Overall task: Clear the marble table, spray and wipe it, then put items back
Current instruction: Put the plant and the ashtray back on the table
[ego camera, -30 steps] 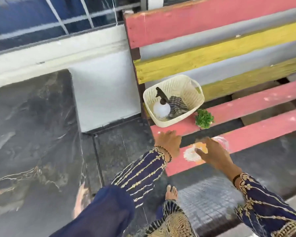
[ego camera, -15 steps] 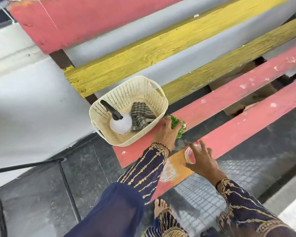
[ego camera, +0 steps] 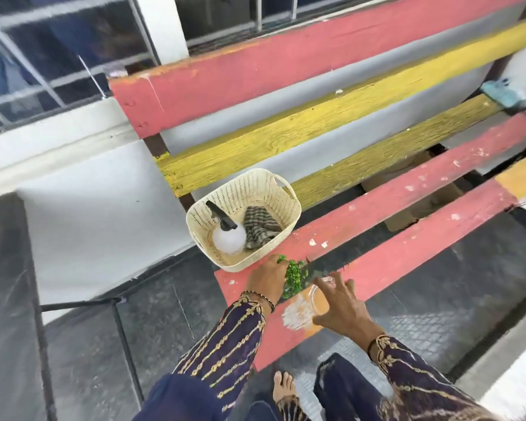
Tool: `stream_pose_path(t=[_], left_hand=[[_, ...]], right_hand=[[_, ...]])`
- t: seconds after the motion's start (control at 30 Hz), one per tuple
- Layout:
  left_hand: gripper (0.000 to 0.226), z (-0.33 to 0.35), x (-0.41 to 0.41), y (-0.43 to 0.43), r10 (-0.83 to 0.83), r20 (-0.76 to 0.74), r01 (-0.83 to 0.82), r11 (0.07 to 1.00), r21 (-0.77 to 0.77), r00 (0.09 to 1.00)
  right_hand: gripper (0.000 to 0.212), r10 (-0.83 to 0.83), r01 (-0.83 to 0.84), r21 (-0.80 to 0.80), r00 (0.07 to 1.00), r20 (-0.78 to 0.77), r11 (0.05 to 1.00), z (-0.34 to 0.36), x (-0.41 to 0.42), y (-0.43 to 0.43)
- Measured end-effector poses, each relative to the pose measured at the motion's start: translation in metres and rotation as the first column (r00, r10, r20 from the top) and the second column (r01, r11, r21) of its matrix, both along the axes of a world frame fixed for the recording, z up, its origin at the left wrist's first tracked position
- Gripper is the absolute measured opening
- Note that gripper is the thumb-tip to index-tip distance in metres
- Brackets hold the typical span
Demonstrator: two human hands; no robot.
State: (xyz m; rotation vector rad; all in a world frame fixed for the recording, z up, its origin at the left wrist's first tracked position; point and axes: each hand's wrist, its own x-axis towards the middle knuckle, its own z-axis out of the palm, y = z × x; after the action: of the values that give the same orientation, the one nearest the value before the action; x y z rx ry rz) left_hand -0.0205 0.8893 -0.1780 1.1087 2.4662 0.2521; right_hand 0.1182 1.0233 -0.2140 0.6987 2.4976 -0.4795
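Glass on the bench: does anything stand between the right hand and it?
Nothing visible does. The right hand is at the glass, fingers spread over it. The plant, held in the left hand, is close beside the glass on its left but not between them.

Both arms reach forward, left hand [ego camera: 268, 276] curled in a grip, right hand [ego camera: 343, 305] splayed.

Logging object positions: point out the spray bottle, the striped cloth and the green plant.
spray bottle [ego camera: 229, 238], head view, white round body.
striped cloth [ego camera: 260, 227], head view, crumpled middle.
green plant [ego camera: 293, 276], head view, leafy top.
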Motion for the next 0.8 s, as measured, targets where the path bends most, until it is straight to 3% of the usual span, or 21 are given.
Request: stream_pose_path(t=[0.13, 0.43, 0.6, 0.8], left_hand=[[0.032, 0.045, 0.017, -0.068, 0.098, 0.038, -0.097, 0.995, -0.033, 0.994], [0.038, 0.160, 0.043, -0.256, 0.332, -0.012, -0.330, 0.939, 0.094, 0.943], [0.038, 0.217, 0.048, -0.370, 0.443, -0.106, -0.425, 0.892, 0.157, 0.890], [0.039, 0.251, 0.029, -0.491, 0.619, -0.100, -0.582, 0.774, 0.251, 0.779]], right_hand=[[0.082, 0.078, -0.078, 0.005, 0.994, -0.077, 0.997, 0.054, -0.005, -0.057], [0.085, 0.231, -0.232, 0.021, 0.947, -0.224, 0.972, 0.168, -0.020, -0.221], [0.088, 0.294, -0.317, -0.017, 0.898, -0.327, 0.948, 0.217, -0.035, -0.327], [0.092, 0.433, -0.466, -0.008, 0.828, -0.357, 0.885, 0.251, -0.076, -0.440]])
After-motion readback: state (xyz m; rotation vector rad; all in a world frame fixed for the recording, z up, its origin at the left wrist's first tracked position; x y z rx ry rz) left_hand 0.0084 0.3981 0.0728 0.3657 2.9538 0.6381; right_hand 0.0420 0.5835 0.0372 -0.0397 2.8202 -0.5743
